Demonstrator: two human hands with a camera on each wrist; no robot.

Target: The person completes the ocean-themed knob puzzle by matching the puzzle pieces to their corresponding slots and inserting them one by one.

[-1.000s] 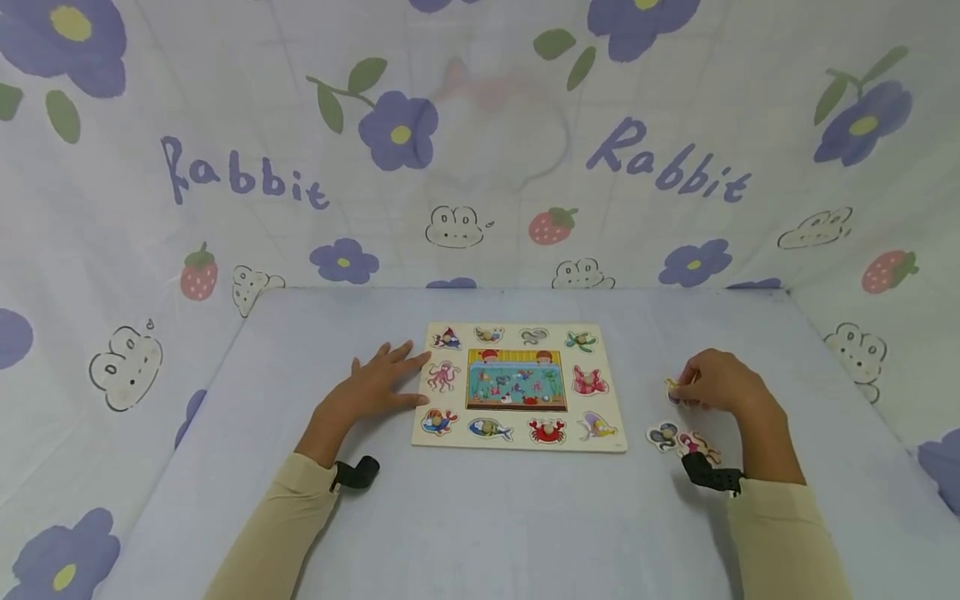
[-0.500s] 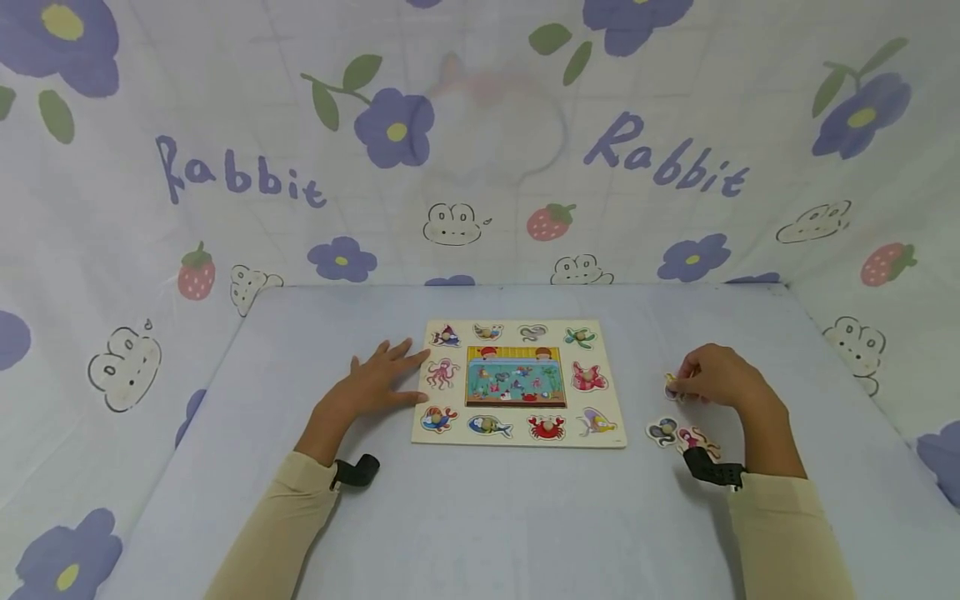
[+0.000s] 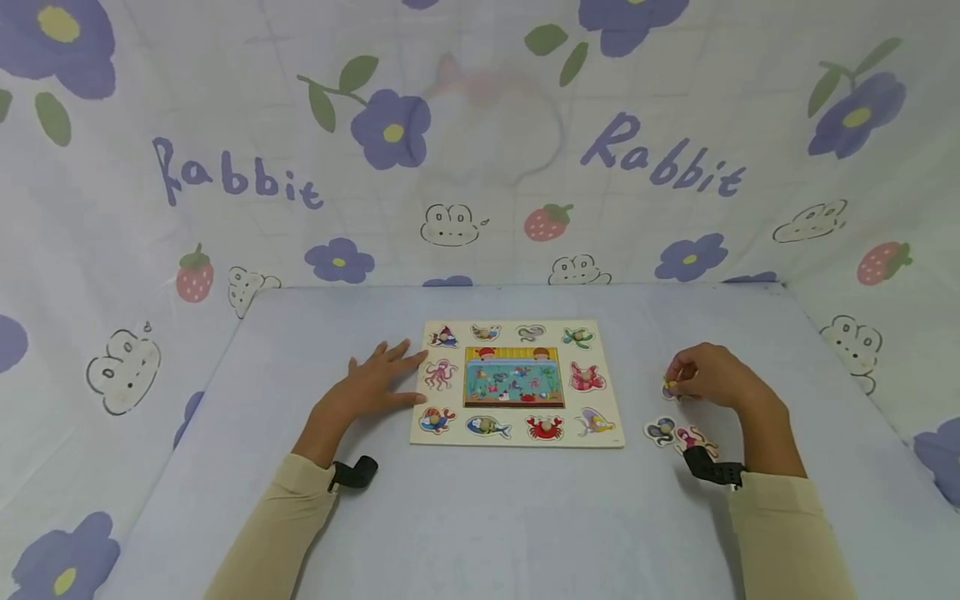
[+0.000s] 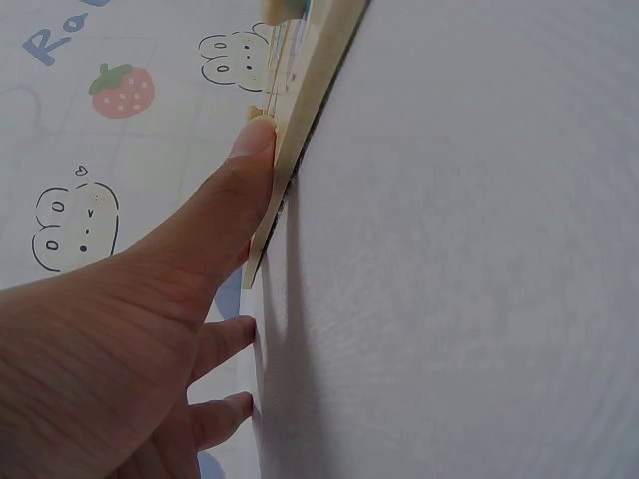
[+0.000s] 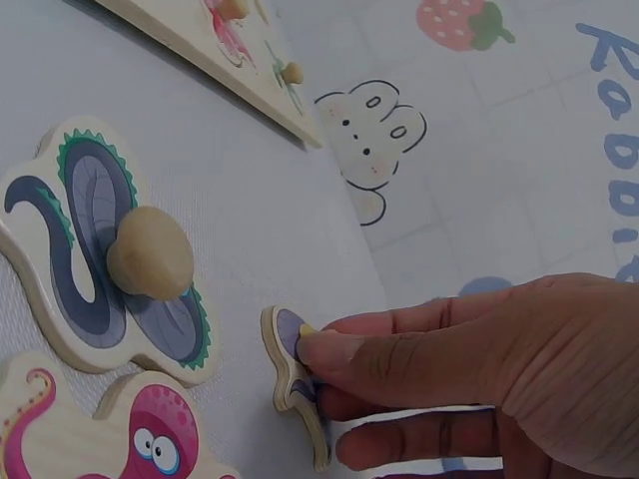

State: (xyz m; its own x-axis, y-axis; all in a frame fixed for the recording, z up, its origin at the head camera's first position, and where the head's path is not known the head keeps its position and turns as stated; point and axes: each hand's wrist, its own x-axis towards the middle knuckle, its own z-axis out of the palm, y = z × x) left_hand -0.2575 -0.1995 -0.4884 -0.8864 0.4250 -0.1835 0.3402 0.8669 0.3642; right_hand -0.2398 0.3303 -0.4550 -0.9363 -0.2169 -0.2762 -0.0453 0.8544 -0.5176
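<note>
My left hand lies with spread fingers at the left edge of a wooden peg puzzle board. In the left wrist view, its thumb touches the board's edge. To the board's right, my right hand pinches a small purple-and-yellow puzzle piece between thumb and fingers. That piece is tilted, partly covered by the fingertips; whether it touches the table I cannot tell. Nearer me lie a grey eel puzzle piece with a round knob and a pink octopus puzzle piece, side by side.
On the board, several sea-animal pieces with knobs surround a printed aquarium picture. The octopus, eel and yellow fish pictures show no knobs. A pale cloth covers the table, and a patterned curtain stands behind it.
The right fingers have shifted slightly on the purple-and-yellow puzzle piece, which is turned a little. The left hand stays at the board's edge. The head view has drifted slightly.
</note>
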